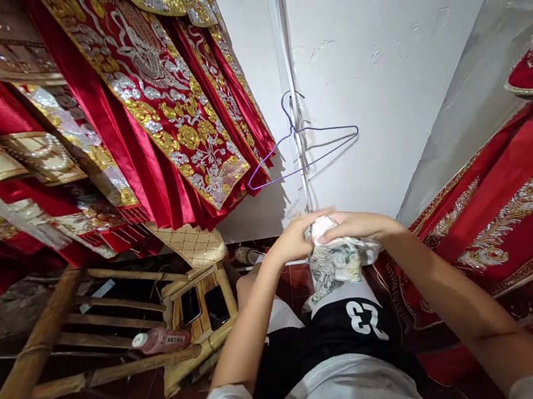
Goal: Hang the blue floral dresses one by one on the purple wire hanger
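A bunched white cloth with a grey-green print hangs in front of my knees, its folds drooping over one thigh. My left hand grips its gathered top from the left side. From the right, my right hand is closed on the same white top, with the thumb pressed over it. The two hands meet at the fingertips. What kind of cloth item it is does not show. Just beyond my hands, a purple wire hanger hangs from a white cord or pipe on the wall.
Red embroidered garments hang at upper left; more red beaded cloth hangs at right. A bamboo stool at left bears two phones. A pink bottle lies beside it against bamboo rails. A white wall stands ahead.
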Demonstrator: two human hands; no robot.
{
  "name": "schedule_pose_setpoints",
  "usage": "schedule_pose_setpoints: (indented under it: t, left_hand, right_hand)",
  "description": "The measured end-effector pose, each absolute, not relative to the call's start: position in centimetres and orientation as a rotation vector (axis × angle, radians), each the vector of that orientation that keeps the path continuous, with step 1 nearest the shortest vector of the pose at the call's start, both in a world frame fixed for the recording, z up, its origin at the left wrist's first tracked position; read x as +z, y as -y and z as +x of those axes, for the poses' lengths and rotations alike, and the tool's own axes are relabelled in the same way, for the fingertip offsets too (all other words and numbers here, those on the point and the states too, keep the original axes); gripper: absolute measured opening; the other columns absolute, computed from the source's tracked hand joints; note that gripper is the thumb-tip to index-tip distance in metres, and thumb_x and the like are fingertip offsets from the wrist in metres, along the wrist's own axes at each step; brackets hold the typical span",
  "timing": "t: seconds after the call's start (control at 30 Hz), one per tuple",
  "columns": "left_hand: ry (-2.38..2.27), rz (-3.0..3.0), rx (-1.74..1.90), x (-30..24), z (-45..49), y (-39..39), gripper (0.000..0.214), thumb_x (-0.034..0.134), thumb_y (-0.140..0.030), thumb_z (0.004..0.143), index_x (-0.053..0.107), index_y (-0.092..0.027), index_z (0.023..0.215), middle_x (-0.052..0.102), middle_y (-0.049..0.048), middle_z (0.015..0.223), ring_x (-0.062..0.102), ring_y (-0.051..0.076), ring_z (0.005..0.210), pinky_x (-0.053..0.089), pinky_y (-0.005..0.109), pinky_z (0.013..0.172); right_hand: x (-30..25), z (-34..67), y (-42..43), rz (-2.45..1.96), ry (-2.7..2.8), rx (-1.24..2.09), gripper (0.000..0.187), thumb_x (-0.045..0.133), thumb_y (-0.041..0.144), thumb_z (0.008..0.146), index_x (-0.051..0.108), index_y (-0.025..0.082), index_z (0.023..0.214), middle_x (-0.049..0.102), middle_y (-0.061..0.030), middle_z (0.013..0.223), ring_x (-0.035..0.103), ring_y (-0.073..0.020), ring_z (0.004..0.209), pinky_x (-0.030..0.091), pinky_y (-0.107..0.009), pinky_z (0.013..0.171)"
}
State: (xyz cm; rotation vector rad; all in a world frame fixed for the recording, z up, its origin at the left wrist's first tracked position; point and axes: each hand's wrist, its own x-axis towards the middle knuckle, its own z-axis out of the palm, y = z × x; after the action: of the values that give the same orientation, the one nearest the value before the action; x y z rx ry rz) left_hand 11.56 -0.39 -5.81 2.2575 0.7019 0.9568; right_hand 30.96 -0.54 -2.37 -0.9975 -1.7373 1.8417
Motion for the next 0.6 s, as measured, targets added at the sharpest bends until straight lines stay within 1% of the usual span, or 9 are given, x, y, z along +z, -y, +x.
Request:
schedule_pose_setpoints:
  t: [0.07,0.13,0.17,0.23,0.3,0.37,0.43,0.5,0.6]
  left_hand:
    - [-0.73,2.28,0.686,-7.3,11.2,-0.5,0.034,0.063,-0.009,0.064,0.077,-0.021,0.094,0.077,0.0039,0.09,0.07,0.025,0.084,0.055,0.037,0.088]
    - [-0.916,2.32,0.503,-8.6,10.0,-1.2,0.012,0.068,-0.013,0.061,0.071,-0.022,0.069,0.071,-0.0002,0.069,0.067,0.022,0.069,0.053,0.041,0.094]
    - [-1.049,2.342,0.456,-9.0,9.1,-1.5,0.01,0.072,-0.015,0.06,0.066,-0.023,0.06,0.067,-0.0019,0.061,0.065,0.021,0.065,0.049,0.046,0.1]
    - [-1.295,2.361,0.423,-9.4,6.7,-2.3,0.024,0.079,-0.021,0.058,0.056,-0.023,0.051,0.058,-0.0041,0.049,0.063,0.021,0.061,0.039,0.057,0.11]
    - [-1.455,2.349,0.447,-9.0,4.1,-3.4,0.031,0.081,-0.029,0.061,0.053,-0.023,0.049,0.053,-0.0038,0.045,0.063,0.023,0.061,0.033,0.063,0.111]
    - [-1.576,2.333,0.503,-7.9,1.6,-4.5,0.033,0.076,-0.035,0.07,0.052,-0.023,0.05,0.053,-0.001,0.046,0.064,0.025,0.063,0.039,0.06,0.106]
    - [-1.674,2.329,0.568,-6.6,-0.2,-5.4,0.035,0.067,-0.036,0.078,0.05,-0.023,0.051,0.056,0.0034,0.049,0.064,0.026,0.066,0.047,0.05,0.096]
    - [-1.716,2.345,0.639,-5.3,-1.2,-6.1,0.03,0.059,-0.033,0.083,0.052,-0.023,0.056,0.063,0.0078,0.058,0.066,0.028,0.071,0.051,0.042,0.088]
    - [-1.709,2.387,0.757,-4.1,-1.4,-7.0,0.021,0.048,-0.029,0.09,0.062,-0.021,0.078,0.073,0.0135,0.088,0.069,0.029,0.089,0.05,0.04,0.09]
  right_hand:
    - [-1.4,32.0,0.1,-0.978,2.036,1.745,0.006,0.075,0.02,0.067,0.075,0.015,0.072,0.071,-0.001,0.068,0.061,-0.0159,0.061,0.047,-0.025,0.056]
    - [-0.8,33.3,-1.0,-1.001,2.158,1.529,0.006,0.07,0.018,0.067,0.076,0.015,0.068,0.071,-0.0013,0.066,0.059,-0.0151,0.058,0.044,-0.024,0.052]
    - [-0.8,33.9,-1.8,-1.03,2.131,1.393,0.011,0.069,0.017,0.067,0.078,0.015,0.072,0.072,-0.0017,0.069,0.058,-0.0147,0.058,0.043,-0.024,0.052]
    - [-1.0,34.7,-4.1,-1.098,1.97,1.124,0.031,0.069,0.017,0.065,0.081,0.016,0.093,0.074,-0.0017,0.074,0.055,-0.0129,0.054,0.042,-0.024,0.05]
    - [-1.5,34.9,-6.9,-1.129,1.771,0.92,0.055,0.07,0.019,0.065,0.074,0.016,0.12,0.074,-0.0016,0.078,0.053,-0.0129,0.052,0.044,-0.025,0.053]
    - [-2.2,34.4,-10.0,-1.109,1.655,0.773,0.069,0.07,0.023,0.067,0.063,0.017,0.135,0.076,-0.0057,0.095,0.064,-0.0184,0.068,0.053,-0.031,0.068]
    - [-3.1,33.8,-12.7,-1.103,1.683,0.652,0.068,0.068,0.025,0.071,0.061,0.018,0.138,0.071,-0.0116,0.124,0.067,-0.0264,0.104,0.052,-0.039,0.094]
    - [-4.0,33.5,-14.4,-1.138,1.764,0.59,0.063,0.065,0.027,0.074,0.063,0.019,0.136,0.063,-0.0131,0.14,0.057,-0.0307,0.127,0.043,-0.044,0.109]
    - [-5.0,34.4,-15.0,-1.16,1.828,0.567,0.049,0.059,0.025,0.076,0.071,0.019,0.123,0.07,-0.0113,0.13,0.06,-0.0317,0.122,0.043,-0.046,0.107]
